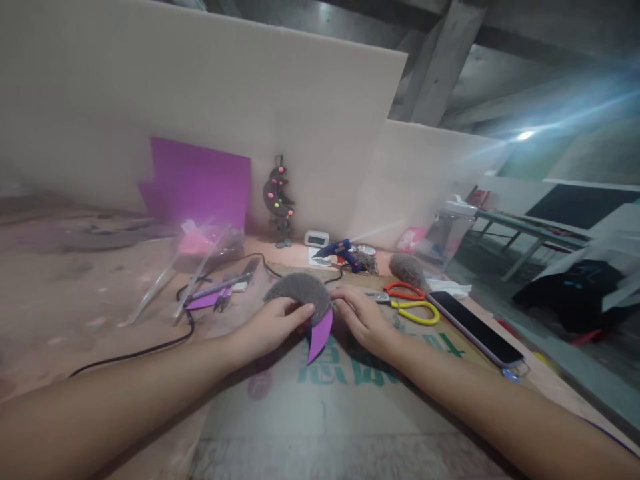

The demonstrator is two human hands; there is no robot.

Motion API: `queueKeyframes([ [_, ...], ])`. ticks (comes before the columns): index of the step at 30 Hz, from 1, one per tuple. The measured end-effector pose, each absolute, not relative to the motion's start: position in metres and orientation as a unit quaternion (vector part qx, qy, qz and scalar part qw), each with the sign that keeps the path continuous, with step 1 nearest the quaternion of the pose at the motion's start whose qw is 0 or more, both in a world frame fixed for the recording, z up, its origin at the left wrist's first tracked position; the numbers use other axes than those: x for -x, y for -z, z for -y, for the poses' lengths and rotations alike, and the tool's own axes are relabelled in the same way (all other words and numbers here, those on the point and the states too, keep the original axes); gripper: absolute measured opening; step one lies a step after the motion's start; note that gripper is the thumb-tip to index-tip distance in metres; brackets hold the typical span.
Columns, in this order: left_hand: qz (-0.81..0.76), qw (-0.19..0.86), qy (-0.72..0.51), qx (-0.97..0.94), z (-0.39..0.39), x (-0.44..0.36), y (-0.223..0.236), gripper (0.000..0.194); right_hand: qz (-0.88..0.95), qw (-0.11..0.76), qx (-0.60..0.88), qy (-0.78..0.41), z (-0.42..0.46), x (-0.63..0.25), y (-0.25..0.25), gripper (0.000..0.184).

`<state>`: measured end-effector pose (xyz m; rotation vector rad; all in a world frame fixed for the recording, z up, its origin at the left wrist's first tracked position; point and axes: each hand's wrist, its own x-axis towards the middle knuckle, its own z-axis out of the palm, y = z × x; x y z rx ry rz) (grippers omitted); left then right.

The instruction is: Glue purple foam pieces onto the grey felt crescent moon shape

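A crescent-shaped purple card is partly wrapped in grey yarn; its lower tip is bare purple. My left hand grips the crescent from the left, thumb on the wrapped face and the other fingers hidden behind. At the crescent's right edge, where the winding ends, the fingers of my right hand are pinched together. Whatever lies between those fingertips is too small to make out. Below both hands lies a cardboard sheet with green printed characters.
Scissors with red and yellow handles, a phone and a yarn ball lie to the right. Behind stand a blue glue gun, a small clock and a decorated moon hanging. A black cord crosses the left side.
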<state>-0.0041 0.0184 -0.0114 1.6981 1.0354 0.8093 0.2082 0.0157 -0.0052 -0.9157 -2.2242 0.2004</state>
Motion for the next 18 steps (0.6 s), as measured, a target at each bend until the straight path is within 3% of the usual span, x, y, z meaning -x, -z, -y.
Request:
queueKeyframes([
  [5, -0.424, 0.436, -0.360, -0.707, -0.020, 0.004, 0.012, 0.039, 0.861, 0.373, 0.336, -0.081, -0.008, -0.206, 0.003, 0.019],
  [12, -0.402, 0.496, -0.408, -0.652, -0.010, 0.005, 0.003, 0.034, 0.891, 0.282, 0.351, -0.052, -0.007, -0.199, 0.003, 0.020],
  [18, -0.404, 0.494, -0.419, -0.647, -0.011, 0.004, 0.005, 0.031, 0.870, 0.345, 0.352, -0.028, -0.006, -0.201, 0.005, 0.001],
])
